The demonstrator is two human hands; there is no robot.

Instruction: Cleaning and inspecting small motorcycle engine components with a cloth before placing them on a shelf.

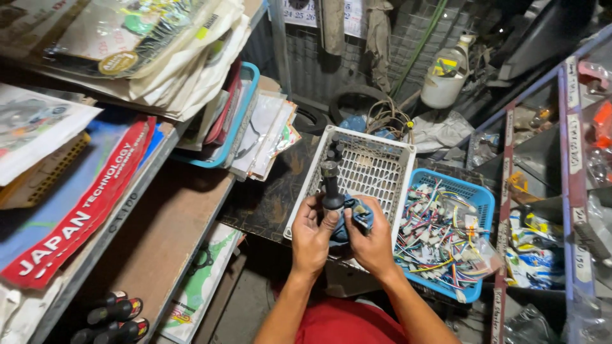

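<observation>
We see the left hand (312,234) closed around the base of a dark cylindrical part (331,186), which stands upright over the near edge of a white plastic crate (373,167). The right hand (371,241) grips a blue cloth (354,216) pressed against the part's lower end, so both hands meet there. Just beside the crate's right edge sits a blue basket (479,201) full of coloured wire connectors (433,232). Along the left edge, shelves (166,223) carry stacked packets.
</observation>
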